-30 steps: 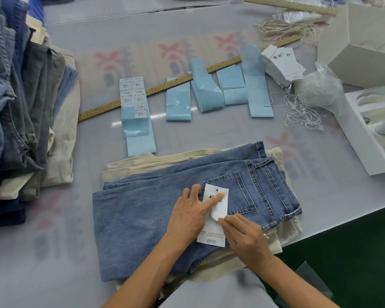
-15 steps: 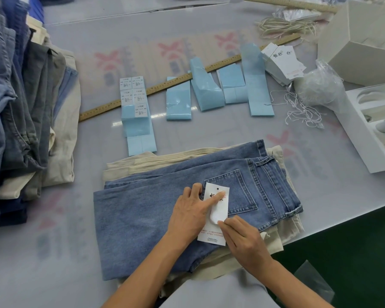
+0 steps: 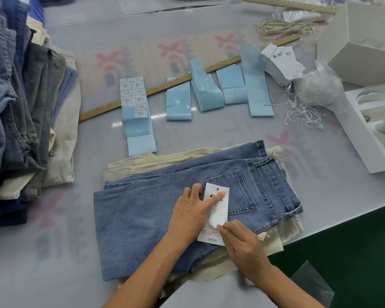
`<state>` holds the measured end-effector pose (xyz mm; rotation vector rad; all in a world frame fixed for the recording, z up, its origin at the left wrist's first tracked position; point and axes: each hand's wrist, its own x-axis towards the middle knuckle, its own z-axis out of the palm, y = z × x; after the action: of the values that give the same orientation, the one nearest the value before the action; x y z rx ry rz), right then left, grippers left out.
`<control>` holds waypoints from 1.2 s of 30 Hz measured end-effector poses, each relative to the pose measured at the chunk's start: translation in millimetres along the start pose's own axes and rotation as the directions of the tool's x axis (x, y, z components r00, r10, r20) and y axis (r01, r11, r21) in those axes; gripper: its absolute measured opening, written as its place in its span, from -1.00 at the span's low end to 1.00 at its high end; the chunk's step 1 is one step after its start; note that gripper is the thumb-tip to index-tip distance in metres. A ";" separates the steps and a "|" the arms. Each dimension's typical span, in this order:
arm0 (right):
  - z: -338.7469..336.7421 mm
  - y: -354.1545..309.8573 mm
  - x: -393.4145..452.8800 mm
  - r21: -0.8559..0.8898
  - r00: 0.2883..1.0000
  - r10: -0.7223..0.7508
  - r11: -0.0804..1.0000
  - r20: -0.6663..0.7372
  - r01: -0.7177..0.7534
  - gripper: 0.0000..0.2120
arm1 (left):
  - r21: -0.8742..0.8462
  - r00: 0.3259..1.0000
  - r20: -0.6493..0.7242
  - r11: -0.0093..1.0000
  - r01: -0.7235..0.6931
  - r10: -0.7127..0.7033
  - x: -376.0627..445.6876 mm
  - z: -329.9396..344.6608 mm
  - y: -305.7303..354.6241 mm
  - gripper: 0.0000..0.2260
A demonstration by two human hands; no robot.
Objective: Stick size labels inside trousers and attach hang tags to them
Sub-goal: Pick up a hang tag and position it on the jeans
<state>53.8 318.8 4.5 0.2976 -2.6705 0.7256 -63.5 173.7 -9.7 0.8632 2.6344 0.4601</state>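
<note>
Folded blue jeans point(image 3: 142, 214) lie on top of cream trousers point(image 3: 165, 160) near the table's front edge. A white hang tag point(image 3: 213, 190) rests on the jeans next to the back pocket. A white size sticker point(image 3: 217, 215) lies curled on the tag. My left hand point(image 3: 187, 216) presses its straight index finger along the tag and sticker. My right hand point(image 3: 242, 247) covers the tag's lower corner, its fingertips touching the sticker's lower end; its thumb is hidden.
Sheets of printed size labels point(image 3: 133, 96) and blue backing strips point(image 3: 206, 94) lie by a wooden ruler point(image 3: 156, 87). A stack of hang tags point(image 3: 282, 61), loose strings point(image 3: 302, 112), a plastic bag point(image 3: 318, 87) and white boxes point(image 3: 365, 138) sit right. Piled trousers point(image 3: 20, 107) fill the left.
Both hands stay on the tag and sticker; my right hand's fingertips have shifted only slightly along the sticker's lower end.
</note>
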 end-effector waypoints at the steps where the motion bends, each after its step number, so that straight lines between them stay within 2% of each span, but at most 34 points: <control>1: 0.2 -0.5 0.1 0.005 1.000 0.006 1.000 -0.002 -0.006 -0.73 | 0.004 1.000 0.000 1.000 0.000 0.000 -0.2 0.6 0.1 -0.46; 7: 0.0 -3.7 -2.5 0.029 0.999 0.032 0.999 0.003 -0.032 -0.82 | -0.014 0.999 -0.047 1.000 -0.021 0.020 -1.4 -2.1 1.3 -0.46; 16: -0.6 -10.3 -5.0 0.040 0.998 0.057 0.998 0.004 -0.057 -0.75 | -0.015 0.998 -0.064 1.000 -0.027 0.026 -1.3 -3.4 2.4 -0.44; 36: -1.3 -21.2 -12.6 0.048 0.993 0.115 0.992 0.012 -0.116 -0.85 | 0.012 1.000 0.013 1.000 0.004 -0.005 -0.7 -1.0 1.2 -0.43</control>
<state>71.8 303.0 10.2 0.1600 -2.7000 0.8268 -62.7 174.0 -8.2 0.8607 2.6293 0.4370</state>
